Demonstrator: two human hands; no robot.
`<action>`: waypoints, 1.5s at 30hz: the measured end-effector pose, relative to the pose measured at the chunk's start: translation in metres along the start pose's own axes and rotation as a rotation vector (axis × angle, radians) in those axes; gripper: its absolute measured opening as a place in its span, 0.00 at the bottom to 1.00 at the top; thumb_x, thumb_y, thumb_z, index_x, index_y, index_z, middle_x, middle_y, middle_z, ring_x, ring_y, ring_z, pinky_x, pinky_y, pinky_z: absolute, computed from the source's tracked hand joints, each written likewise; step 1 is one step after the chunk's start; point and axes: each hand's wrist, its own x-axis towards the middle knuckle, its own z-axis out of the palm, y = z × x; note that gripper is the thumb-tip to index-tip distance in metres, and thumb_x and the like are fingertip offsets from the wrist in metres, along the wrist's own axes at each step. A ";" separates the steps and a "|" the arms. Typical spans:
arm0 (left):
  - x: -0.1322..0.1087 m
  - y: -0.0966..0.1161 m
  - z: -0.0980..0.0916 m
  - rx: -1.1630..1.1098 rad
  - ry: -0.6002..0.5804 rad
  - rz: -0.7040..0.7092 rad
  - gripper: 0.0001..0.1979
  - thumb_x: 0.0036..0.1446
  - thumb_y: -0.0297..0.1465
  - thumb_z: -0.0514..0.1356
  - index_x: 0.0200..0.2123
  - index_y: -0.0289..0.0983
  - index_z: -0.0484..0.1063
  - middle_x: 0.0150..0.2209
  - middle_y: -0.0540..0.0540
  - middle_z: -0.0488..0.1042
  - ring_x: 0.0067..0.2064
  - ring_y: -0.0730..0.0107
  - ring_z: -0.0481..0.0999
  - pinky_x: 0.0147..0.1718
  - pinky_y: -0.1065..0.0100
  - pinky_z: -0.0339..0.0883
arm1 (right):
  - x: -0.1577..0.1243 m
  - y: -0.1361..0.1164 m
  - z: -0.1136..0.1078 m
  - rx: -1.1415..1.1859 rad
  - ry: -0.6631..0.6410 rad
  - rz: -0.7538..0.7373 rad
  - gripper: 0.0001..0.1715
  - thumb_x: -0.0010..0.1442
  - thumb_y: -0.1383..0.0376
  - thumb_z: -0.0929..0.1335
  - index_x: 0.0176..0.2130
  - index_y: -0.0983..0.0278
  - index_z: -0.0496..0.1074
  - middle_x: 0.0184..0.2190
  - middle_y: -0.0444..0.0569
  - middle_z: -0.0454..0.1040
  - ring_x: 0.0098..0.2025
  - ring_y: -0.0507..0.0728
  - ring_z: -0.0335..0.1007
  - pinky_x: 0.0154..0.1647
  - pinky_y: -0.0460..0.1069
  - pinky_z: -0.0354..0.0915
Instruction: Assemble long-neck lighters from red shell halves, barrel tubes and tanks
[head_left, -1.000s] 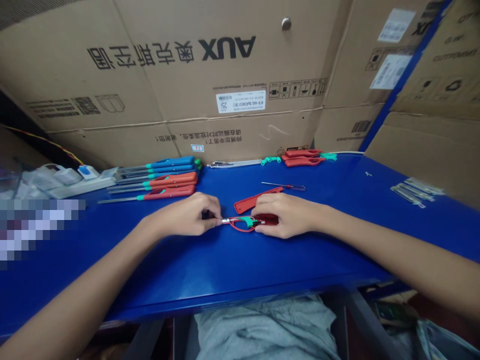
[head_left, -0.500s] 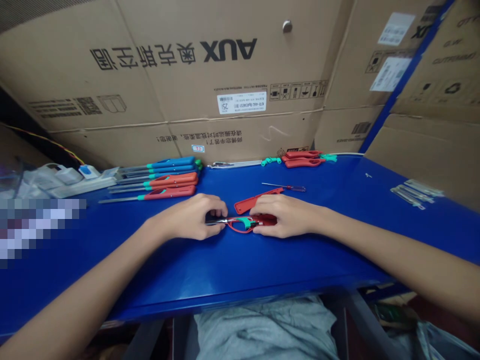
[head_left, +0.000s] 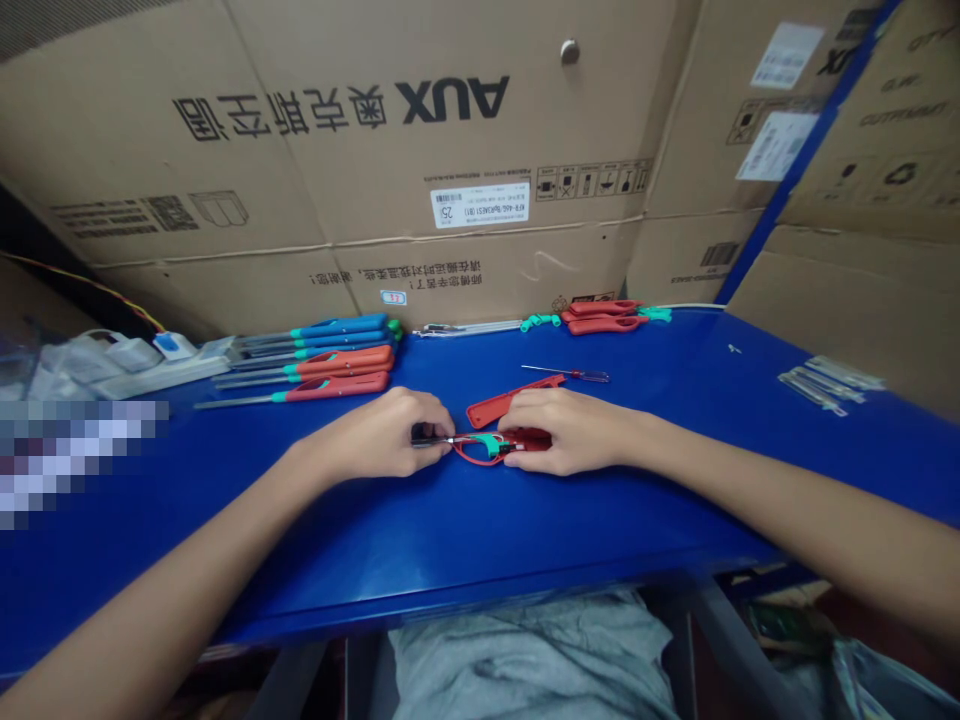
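Note:
An opened red lighter, the long-necked kind, lies on the blue table between my hands, its green trigger and inner parts exposed. My left hand is closed on the dark metal tube at its front end. At the other end my right hand grips the red handle half, its fingers covering much of it. A loose red handle cover lies just behind, partly hidden by my right hand. Farther back is a small screwdriver with a thin shaft.
Finished-looking blue lighters and red lighters lie at the back left, beside a power strip. Metal tubes, green parts and red handles line the cardboard. Several small metal pieces lie right.
The view has shifted very slightly. Both hands stay in the same place on the lighter, with no clear movement of the parts.

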 end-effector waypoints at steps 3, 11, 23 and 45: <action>0.000 -0.001 0.001 -0.007 -0.012 -0.035 0.07 0.55 0.27 0.59 0.36 0.36 0.77 0.32 0.48 0.78 0.30 0.72 0.75 0.30 0.74 0.65 | 0.000 0.000 0.000 -0.003 -0.005 0.003 0.10 0.60 0.63 0.69 0.40 0.67 0.75 0.36 0.52 0.75 0.37 0.57 0.69 0.40 0.51 0.64; 0.001 -0.001 -0.001 -0.023 -0.015 -0.012 0.07 0.55 0.26 0.59 0.34 0.36 0.78 0.33 0.48 0.79 0.33 0.71 0.76 0.34 0.73 0.66 | 0.001 -0.001 -0.001 0.000 -0.009 0.006 0.12 0.60 0.63 0.69 0.41 0.69 0.76 0.37 0.53 0.75 0.38 0.58 0.70 0.41 0.51 0.65; -0.002 -0.006 -0.002 -0.004 -0.026 -0.037 0.05 0.53 0.26 0.60 0.29 0.35 0.77 0.31 0.48 0.77 0.32 0.71 0.75 0.33 0.73 0.65 | -0.002 0.003 -0.004 -0.006 -0.025 0.021 0.20 0.60 0.60 0.70 0.49 0.69 0.74 0.45 0.57 0.76 0.46 0.62 0.72 0.48 0.54 0.66; -0.001 -0.008 0.002 -0.014 0.031 -0.016 0.07 0.55 0.24 0.58 0.31 0.35 0.78 0.33 0.46 0.79 0.35 0.68 0.77 0.36 0.71 0.68 | -0.002 0.007 0.003 0.011 0.023 -0.008 0.14 0.62 0.63 0.68 0.45 0.69 0.76 0.42 0.56 0.77 0.44 0.61 0.72 0.47 0.54 0.67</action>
